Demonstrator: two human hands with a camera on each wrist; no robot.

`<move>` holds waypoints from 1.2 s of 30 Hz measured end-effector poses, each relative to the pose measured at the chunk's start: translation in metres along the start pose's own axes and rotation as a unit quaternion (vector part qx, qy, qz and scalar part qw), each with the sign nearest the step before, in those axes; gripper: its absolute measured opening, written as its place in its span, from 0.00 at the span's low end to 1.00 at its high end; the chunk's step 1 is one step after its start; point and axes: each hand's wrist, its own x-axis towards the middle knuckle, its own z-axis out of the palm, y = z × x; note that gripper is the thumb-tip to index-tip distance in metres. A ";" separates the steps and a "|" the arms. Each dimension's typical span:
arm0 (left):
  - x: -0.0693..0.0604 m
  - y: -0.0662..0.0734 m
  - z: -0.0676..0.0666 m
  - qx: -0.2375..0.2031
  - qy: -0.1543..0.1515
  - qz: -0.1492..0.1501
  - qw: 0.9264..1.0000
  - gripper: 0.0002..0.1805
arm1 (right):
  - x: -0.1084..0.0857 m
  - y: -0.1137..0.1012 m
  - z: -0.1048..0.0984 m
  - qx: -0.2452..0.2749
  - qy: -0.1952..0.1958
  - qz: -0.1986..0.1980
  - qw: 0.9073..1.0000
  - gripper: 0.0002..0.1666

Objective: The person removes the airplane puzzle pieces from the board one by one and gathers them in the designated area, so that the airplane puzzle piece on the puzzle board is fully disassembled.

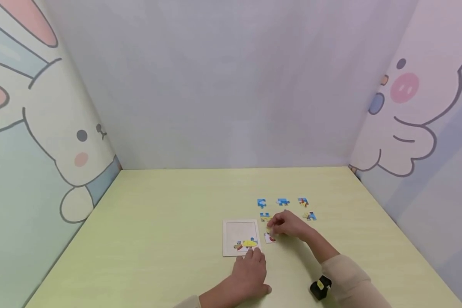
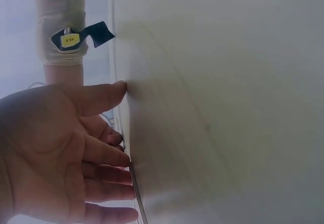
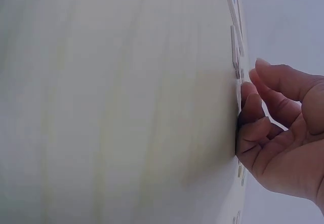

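Observation:
A white square puzzle frame point(image 1: 228, 238) lies on the table, with a few joined pieces point(image 1: 249, 243) in its lower right part. My left hand point(image 1: 249, 273) rests at the frame's near edge, fingers extended and thumb spread out to the side. In the left wrist view the fingertips of the left hand point(image 2: 55, 153) touch the frame's edge. My right hand point(image 1: 288, 224) is over a white and red puzzle piece point(image 1: 270, 238) right of the frame. The right wrist view shows the right hand point(image 3: 283, 127) with loosely curled fingers, lower ones against the table, and no piece visible between thumb and forefinger.
More loose pieces lie beyond and beside the right hand: a blue one point(image 1: 261, 203), another blue one point(image 1: 282, 202), a red and blue one point(image 1: 303, 202), and one at right point(image 1: 310, 216). A yellow and blue piece point(image 1: 264, 217) lies near the frame. A black device point(image 1: 321, 288) sits at the right sleeve.

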 end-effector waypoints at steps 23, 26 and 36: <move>0.001 -0.001 0.000 0.009 -0.017 0.008 1.000 0.37 | 0.010 -0.022 0.009 0.009 -0.010 -0.053 0.998 0.07; 0.001 -0.002 0.000 0.010 -0.018 0.007 1.000 0.38 | 0.015 -0.024 0.012 0.014 -0.021 -0.063 0.998 0.08; 0.000 -0.003 -0.003 -0.004 -0.021 0.010 1.000 0.38 | 0.028 -0.039 0.028 0.004 -0.062 -0.084 0.995 0.08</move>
